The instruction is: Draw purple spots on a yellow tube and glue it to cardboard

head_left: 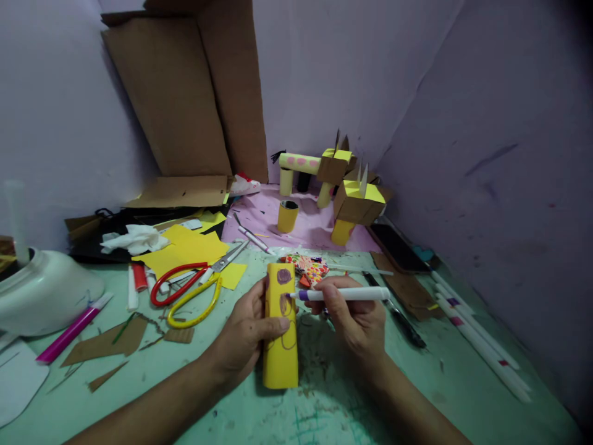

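My left hand (pixel 245 334) grips a yellow paper-covered tube (pixel 281 364) from its left side, the thumb lying across its face. Down the tube runs a column of drawn ovals; the top one is coloured in purple, and the second is partly coloured. Between the thumb and fingers of my right hand (pixel 354 321) is a white marker pen (pixel 356 293) with a purple collar. Its tip meets the tube at the second oval. Behind the right hand lies a floral-patterned piece (pixel 308 266), partly hidden.
Left are scissors (pixel 204 290) with red and yellow handles, yellow paper (pixel 185 250), cardboard scraps and a white pot (pixel 60 293). At the back stand a yellow tube (pixel 288 216) and cardboard-headed animal figures (pixel 361 201). A phone (pixel 399 247) and glue sticks (pixel 482 340) lie right.
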Demonstrator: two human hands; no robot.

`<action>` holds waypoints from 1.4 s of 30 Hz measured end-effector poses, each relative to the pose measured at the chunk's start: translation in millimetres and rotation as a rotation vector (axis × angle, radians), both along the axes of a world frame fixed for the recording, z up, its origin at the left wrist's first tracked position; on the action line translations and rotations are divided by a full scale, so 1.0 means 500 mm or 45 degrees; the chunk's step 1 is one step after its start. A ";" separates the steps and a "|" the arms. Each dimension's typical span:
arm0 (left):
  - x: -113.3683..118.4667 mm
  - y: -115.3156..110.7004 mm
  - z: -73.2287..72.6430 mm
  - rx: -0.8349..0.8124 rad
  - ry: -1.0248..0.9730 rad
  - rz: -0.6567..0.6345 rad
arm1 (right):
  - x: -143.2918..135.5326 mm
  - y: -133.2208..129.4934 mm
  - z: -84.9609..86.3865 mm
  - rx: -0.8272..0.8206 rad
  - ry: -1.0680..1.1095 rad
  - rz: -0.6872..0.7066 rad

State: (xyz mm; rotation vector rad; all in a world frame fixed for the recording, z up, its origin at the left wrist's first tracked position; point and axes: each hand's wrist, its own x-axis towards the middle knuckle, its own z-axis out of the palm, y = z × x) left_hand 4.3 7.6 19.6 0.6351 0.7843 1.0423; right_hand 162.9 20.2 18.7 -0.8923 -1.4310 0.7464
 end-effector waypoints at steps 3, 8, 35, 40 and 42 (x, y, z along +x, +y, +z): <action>0.000 0.001 -0.001 0.004 -0.022 0.009 | 0.002 -0.002 0.002 -0.001 -0.040 0.000; 0.002 0.001 0.000 0.002 -0.033 0.008 | 0.002 -0.001 -0.004 0.013 -0.004 0.003; 0.002 -0.003 0.002 0.093 0.046 -0.019 | -0.002 -0.004 -0.006 -0.028 -0.015 0.034; 0.006 -0.003 0.000 0.070 0.038 0.007 | -0.003 -0.003 -0.009 -0.050 0.023 0.071; 0.006 -0.003 -0.002 0.066 0.033 0.016 | -0.004 -0.004 -0.009 -0.045 0.034 0.087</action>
